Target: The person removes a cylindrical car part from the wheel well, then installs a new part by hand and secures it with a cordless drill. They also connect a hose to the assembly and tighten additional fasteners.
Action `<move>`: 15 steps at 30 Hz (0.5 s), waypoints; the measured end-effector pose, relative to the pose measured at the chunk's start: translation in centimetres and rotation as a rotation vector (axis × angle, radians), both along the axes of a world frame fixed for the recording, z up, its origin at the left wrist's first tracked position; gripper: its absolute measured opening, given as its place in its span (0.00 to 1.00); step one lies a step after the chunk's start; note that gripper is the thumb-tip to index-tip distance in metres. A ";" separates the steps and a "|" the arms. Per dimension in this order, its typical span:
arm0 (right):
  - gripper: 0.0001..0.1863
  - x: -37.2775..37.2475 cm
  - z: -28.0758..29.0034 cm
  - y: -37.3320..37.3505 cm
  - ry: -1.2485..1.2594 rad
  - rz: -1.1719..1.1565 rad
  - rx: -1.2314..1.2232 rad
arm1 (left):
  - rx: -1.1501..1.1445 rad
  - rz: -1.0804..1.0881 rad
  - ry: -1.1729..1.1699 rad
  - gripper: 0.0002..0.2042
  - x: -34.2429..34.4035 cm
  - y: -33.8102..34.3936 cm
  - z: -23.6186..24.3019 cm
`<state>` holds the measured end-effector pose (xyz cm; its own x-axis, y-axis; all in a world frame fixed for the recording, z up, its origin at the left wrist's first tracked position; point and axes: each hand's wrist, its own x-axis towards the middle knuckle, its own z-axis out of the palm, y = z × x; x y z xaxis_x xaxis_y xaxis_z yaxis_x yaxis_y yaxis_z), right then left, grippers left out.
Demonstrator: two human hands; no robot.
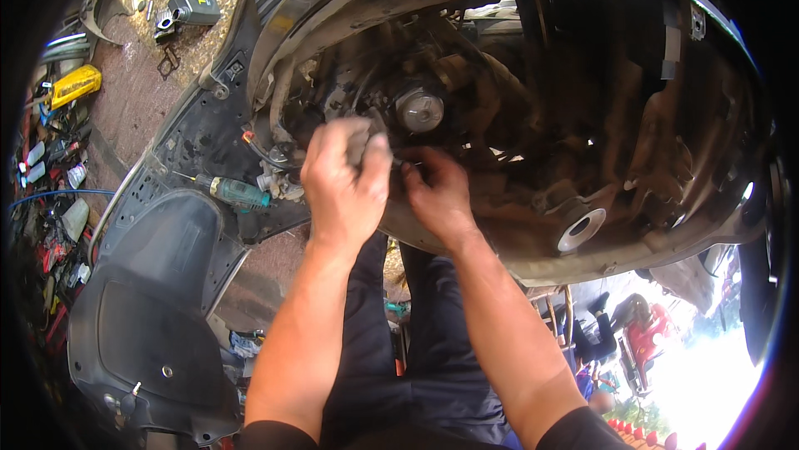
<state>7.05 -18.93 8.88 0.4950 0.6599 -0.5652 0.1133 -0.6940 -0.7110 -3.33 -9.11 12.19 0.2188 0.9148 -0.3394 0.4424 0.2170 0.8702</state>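
Observation:
I see both hands inside the open underside of a scooter body. My left hand (341,183) is closed around a small greyish part, blurred and partly hidden by the fingers. Just right of it and a little lower, my right hand (433,192) pinches something small and dark that I cannot make out. Behind them sits a round metal cap (420,109) among grimy parts and hoses. A teal-handled screwdriver (233,191) lies to the left on the dark plastic panel (196,121).
A black scooter seat (137,325) is at the lower left. Along the left edge are piled tools and parts, with a yellow container (75,84). A grey engine part (191,9) lies on the floor at upper left. A red scooter (653,325) shows in bright light at lower right.

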 end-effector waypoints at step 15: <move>0.20 8.3 -3.1 3.8 -0.573 -0.380 -0.110 | -0.204 -0.693 0.706 0.43 10.2 6.1 -2.5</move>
<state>15.34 -15.14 5.74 0.9206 0.3354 -0.1998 0.1843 -0.8246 -0.5348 6.85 -2.96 9.67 0.3690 0.5720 -0.7326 0.9269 -0.1678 0.3358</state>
